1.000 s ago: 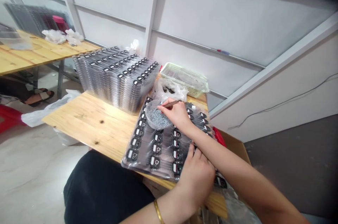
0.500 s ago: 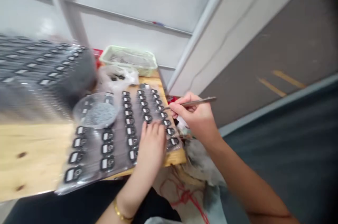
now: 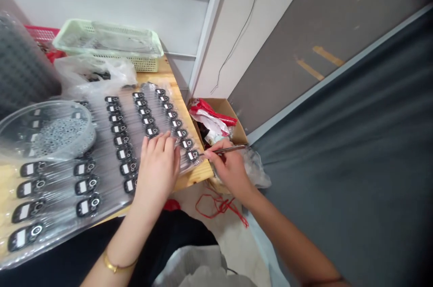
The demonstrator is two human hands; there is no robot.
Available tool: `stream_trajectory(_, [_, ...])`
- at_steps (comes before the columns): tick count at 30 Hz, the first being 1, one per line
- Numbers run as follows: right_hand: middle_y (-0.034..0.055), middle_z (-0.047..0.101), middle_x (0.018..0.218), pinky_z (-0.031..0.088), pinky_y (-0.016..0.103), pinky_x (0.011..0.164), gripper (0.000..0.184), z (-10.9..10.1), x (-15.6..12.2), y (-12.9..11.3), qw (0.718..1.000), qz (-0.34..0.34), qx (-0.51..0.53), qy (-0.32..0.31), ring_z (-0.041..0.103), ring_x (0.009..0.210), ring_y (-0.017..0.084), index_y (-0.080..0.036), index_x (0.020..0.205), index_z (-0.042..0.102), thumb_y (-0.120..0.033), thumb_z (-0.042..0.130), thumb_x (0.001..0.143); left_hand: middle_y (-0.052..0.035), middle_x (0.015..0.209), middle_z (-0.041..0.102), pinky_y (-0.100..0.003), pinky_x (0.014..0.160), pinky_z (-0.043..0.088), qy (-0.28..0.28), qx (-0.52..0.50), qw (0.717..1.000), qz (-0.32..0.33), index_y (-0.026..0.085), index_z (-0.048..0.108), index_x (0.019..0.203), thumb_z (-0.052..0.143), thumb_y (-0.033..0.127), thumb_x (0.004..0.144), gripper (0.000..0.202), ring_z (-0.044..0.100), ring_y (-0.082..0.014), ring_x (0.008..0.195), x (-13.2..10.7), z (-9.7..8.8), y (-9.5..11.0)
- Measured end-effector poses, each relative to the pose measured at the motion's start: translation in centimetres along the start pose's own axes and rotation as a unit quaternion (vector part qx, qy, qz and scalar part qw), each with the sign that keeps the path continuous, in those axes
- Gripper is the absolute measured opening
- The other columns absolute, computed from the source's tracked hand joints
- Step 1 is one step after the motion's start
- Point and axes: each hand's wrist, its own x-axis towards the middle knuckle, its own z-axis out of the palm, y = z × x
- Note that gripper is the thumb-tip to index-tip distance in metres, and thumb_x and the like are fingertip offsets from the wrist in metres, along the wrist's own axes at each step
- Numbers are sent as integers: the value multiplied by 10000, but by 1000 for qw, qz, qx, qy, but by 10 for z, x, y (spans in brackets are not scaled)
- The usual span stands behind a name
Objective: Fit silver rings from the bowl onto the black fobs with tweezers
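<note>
A clear plastic tray (image 3: 105, 201) lies on the wooden table, holding rows of small black oval parts, each with a white rectangle and a ring. My left hand (image 3: 158, 165) rests palm down on the tray, fingers stretched out, covering some parts of the second row from the right. Between the fingertips of my right hand (image 3: 228, 170) is a pair of thin metal tweezers (image 3: 234, 148). Their tip is at the nearest black part (image 3: 192, 155) of the right-hand row. On the tray's left side stands a round clear tub (image 3: 10, 121) with many tiny grey pieces.
Behind the tray are a crumpled plastic bag (image 3: 118, 70), a pale green basket (image 3: 149, 62) and a red basket (image 3: 42, 32). A tall stack of trays (image 3: 23, 66) stands at left. Beyond the table's right edge is a cardboard box (image 3: 241, 131); red cord (image 3: 221, 206) lies on the floor.
The view has swung right and closer to the tray. My right hand has moved with the tweezers from beside the middle of the right-hand row to its near end. My left hand stays flat on the tray.
</note>
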Motion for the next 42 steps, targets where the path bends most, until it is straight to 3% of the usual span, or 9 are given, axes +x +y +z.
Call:
stream_trajectory(7, [-9,563,694,426,275,587,141,1,4,0,999,-14,-22,-39,546,634,162,-229,773,529,-314,566,880,-129,1252,627,-530,1109,332,-2,1,1000,0,112,571,1138,428,228,965,253,540,-298,1171,-1,-1,0])
stream_trajectory(27, [-12,586,693,435,270,586,122,0,7,-2,997,-4,-3,-72,564,645,161,-224,780,548,-294,600,865,-127,1259,629,-522,1115,330,-1,-1,1000,-5,110,574,1153,434,232,967,263,541,-292,1178,-2,0,0])
stream_trajectory(36, [-1,595,686,478,274,589,124,2,10,-4,1000,-11,11,-26,596,644,168,-220,758,578,-302,610,845,-166,1267,624,-571,1112,335,-4,-37,999,-19,105,594,1137,447,203,948,259,545,-303,1201,-1,1,-1])
stream_trajectory(42, [53,685,771,563,357,677,193,-11,9,1,996,-13,16,92,662,732,239,-249,797,676,-441,678,798,-110,1176,699,-522,1043,468,61,5,998,-15,142,633,1039,474,174,917,203,634,-241,1123,-3,-1,6])
